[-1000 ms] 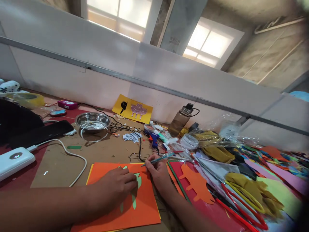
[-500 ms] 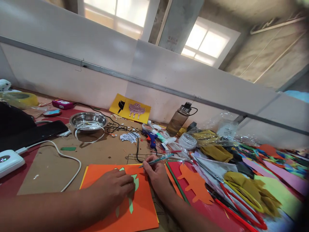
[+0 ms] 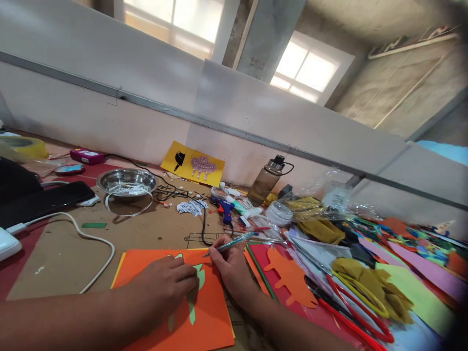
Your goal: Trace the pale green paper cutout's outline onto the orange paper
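Note:
My left hand (image 3: 166, 282) presses with bent fingers on a light green paper cutout (image 3: 192, 309), which lies on an orange paper sheet (image 3: 212, 317). Much of the cutout is hidden under that hand, but pieces of its outline show at the top, right and bottom. In my right hand (image 3: 232, 270) is a teal pen (image 3: 236, 242), pinched between thumb and fingers. Its tip points left, close to the orange sheet's top edge, up and right of the cutout. Whether the tip touches paper I cannot tell. Yellow paper peeks out beneath the orange sheet.
On the right lie an orange animal-shaped cutout (image 3: 292, 278) on red paper and red-handled scissors (image 3: 361, 307). Farther back are a blue glue gun (image 3: 225, 209), a bottle (image 3: 266, 181) and a metal bowl (image 3: 127, 183). A white cable (image 3: 106, 241) curves on the left.
The whole scene has slid slightly left in the view as the head moved. Both hands, the pen and the cutout keep practically the same places on the sheet.

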The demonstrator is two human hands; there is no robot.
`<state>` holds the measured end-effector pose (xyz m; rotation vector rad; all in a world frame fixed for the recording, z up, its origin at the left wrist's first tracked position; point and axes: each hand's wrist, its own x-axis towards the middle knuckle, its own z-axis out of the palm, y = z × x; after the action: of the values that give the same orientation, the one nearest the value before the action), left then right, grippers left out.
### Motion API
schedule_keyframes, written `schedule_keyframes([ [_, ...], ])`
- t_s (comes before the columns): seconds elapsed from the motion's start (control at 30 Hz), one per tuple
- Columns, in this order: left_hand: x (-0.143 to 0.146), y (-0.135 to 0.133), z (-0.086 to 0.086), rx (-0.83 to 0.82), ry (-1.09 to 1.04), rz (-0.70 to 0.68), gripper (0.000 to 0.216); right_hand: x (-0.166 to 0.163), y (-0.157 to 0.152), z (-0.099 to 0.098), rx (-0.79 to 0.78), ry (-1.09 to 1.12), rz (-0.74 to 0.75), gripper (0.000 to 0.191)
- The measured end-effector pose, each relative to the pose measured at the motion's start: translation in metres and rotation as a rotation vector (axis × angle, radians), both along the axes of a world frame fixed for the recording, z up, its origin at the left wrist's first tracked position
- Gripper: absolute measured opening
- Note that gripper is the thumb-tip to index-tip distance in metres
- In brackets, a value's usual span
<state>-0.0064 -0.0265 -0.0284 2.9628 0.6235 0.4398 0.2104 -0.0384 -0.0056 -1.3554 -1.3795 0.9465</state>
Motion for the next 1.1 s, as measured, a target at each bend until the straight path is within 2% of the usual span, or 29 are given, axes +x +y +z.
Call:
schedule_keyframes([
  [0.23,0.001,0.002,-0.003,-0.007,-0.048,-0.018,0.025,0.002,-0.001,0.001,-0.005,0.124,-0.024,0.039],
  [0.47,-0.001,0.0,0.009,0.041,-0.025,-0.041,0.026,0.005,-0.002,0.001,0.066,0.134,-0.077,0.036],
  [0.6,-0.001,0.0,0.012,0.061,-0.047,-0.079,0.027,0.006,-0.007,0.003,0.069,0.138,-0.039,0.036],
  [0.77,-0.001,-0.002,0.016,0.086,-0.058,-0.057,0.035,0.008,-0.015,0.006,0.026,0.083,0.01,0.036],
  [0.83,-0.002,-0.002,0.017,0.093,-0.05,-0.071,0.031,0.009,-0.018,0.007,0.015,0.04,0.036,0.034],
  [0.97,-0.003,-0.001,0.018,0.13,-0.043,-0.096,0.023,0.01,-0.021,0.007,0.027,-0.027,0.065,0.03],
  [1.1,-0.003,0.0,0.02,0.152,-0.037,-0.115,0.03,0.009,-0.023,0.008,0.071,-0.108,0.093,0.024],
])
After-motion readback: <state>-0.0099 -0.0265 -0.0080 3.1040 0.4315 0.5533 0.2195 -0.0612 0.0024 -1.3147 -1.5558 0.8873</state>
